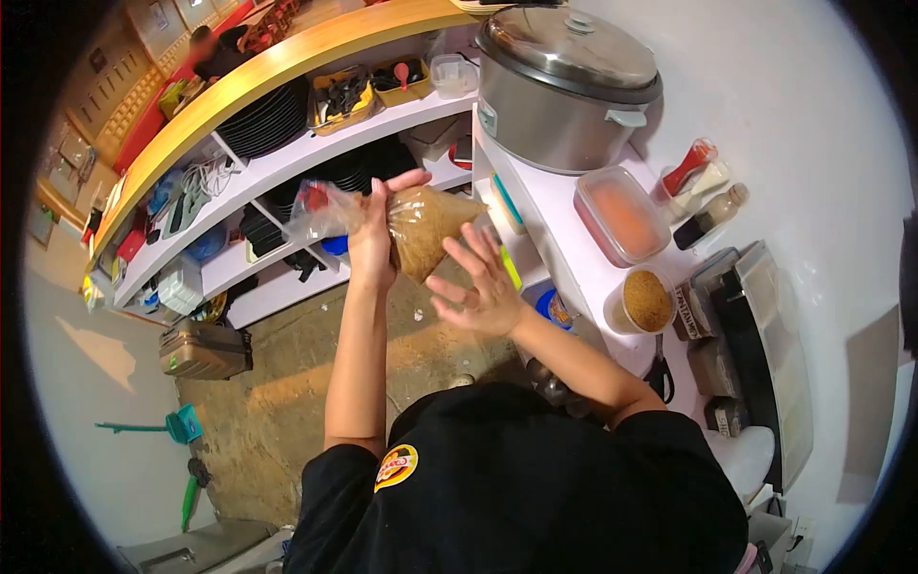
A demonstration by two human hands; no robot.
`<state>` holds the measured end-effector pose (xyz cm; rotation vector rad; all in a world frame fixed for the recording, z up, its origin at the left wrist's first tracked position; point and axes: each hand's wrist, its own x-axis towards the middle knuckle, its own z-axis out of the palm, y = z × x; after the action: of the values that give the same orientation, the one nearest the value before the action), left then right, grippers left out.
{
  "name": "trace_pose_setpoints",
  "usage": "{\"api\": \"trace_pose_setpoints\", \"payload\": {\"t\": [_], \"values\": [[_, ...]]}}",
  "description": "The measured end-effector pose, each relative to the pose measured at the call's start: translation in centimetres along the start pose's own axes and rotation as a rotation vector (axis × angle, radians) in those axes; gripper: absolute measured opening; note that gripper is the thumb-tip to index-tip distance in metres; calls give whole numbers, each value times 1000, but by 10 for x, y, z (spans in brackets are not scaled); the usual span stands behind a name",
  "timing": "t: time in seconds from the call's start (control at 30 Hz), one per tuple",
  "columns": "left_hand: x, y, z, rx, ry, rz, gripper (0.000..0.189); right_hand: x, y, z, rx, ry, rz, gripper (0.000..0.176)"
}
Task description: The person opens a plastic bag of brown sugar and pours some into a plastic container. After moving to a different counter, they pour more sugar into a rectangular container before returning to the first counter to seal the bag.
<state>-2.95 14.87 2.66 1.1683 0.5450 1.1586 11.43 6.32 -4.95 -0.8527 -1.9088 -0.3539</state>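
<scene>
A clear plastic bag of brown granules [424, 230] hangs in the air in front of me. My left hand [373, 234] is wrapped round its gathered neck, and the loose plastic top [320, 212] sticks out to the left. Close at the bag's right side is my right hand [481, 290], fingers spread and holding nothing. To the right, on the white counter, stands a tub [647, 300] filled with similar brown granules. Behind that tub sits a lidded clear container [622, 218] with orange contents.
A large steel cooker [571, 86] occupies the counter's far end. Sauce bottles [690, 167] stand along the wall. Curved shelves [382, 124] ahead hold stacked black plates [266, 120] and a cutlery basket [341, 100]. A suitcase [204, 349] rests on the floor; a person [215, 53] is beyond the shelves.
</scene>
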Motion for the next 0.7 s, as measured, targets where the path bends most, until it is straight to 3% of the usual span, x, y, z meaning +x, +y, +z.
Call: {"api": "trace_pose_setpoints", "payload": {"t": [0.17,0.2,0.27,0.3,0.37,0.4,0.43,0.5,0.53,0.57,0.6,0.7], "values": [[-3,16,16,-167,-15,-174,57,18,16,6,-280,82,11,82],[-3,13,22,-192,-31,-201,57,27,18,4,-136,89,51,82],[-2,15,19,51,-18,-34,59,35,24,0,122,114,153,83],[-7,20,25,249,29,11,59,34,19,0,340,107,284,83],[-7,27,12,587,-128,98,63,37,8,-2,777,131,567,83],[-6,31,13,789,-180,277,62,41,-1,-3,1000,160,713,82],[-10,32,14,696,-179,170,63,43,-8,-1,1143,215,794,81],[-18,33,18,379,-181,-95,65,44,-9,-3,1708,142,1131,78],[-18,34,22,531,-270,-20,63,43,-10,-3,2000,83,1294,78],[-20,34,25,680,-356,56,62,36,-3,-7,2361,-289,1233,80],[-21,33,28,827,-444,135,61,3,7,40,2746,-502,823,75],[-24,28,29,593,-509,-138,46,-31,-4,38,2261,-555,1048,69]]}}
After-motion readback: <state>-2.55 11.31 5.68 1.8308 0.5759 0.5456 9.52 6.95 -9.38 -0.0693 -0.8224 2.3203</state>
